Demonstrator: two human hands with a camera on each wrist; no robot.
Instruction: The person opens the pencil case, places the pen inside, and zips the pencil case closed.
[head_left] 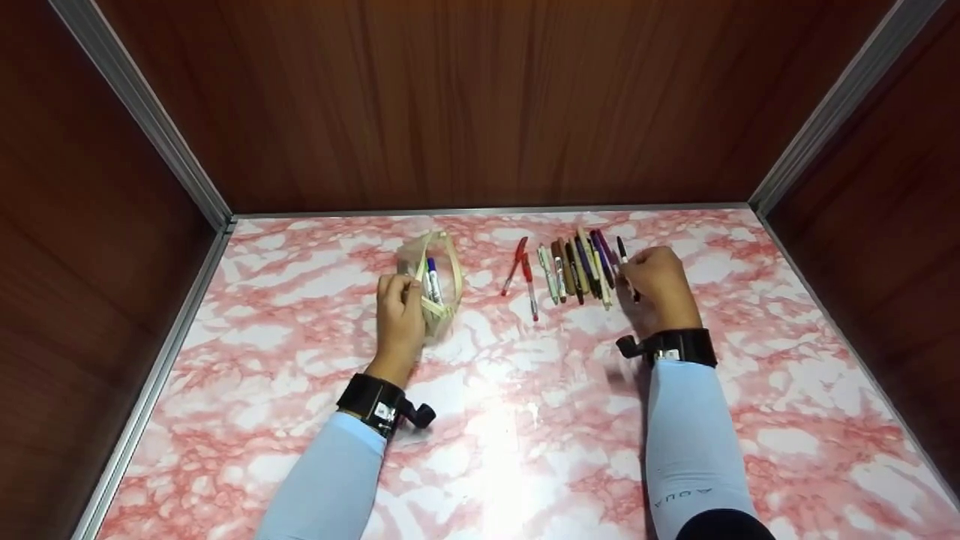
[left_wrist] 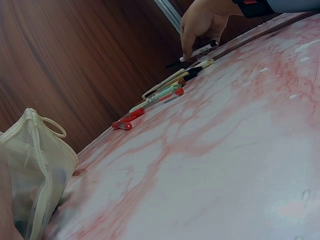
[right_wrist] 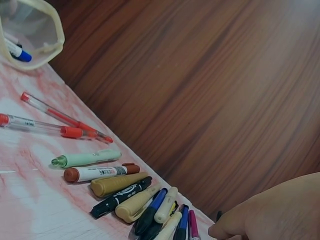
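Note:
My left hand (head_left: 401,311) grips the near-left edge of a cream mesh pouch (head_left: 457,274), whose mouth gapes toward the right. Inside it lie a blue-capped white marker (head_left: 433,279) and a green-tipped one beside it. On the right, my right hand (head_left: 661,279) pinches a black-and-white pen (head_left: 622,249) at the right end of a row of pens and markers (right_wrist: 132,202). The left wrist view shows this pen (left_wrist: 204,49) tilted under the fingers. In the right wrist view the right hand (right_wrist: 280,212) hides most of it.
Two red pens (head_left: 528,281) lie between pouch and row. A light green pen (right_wrist: 87,158) and a brown-capped marker (right_wrist: 97,173) begin the row, where several others overlap. Wooden panels (head_left: 480,105) enclose the marbled pink-and-white table (head_left: 570,420) behind and at both sides.

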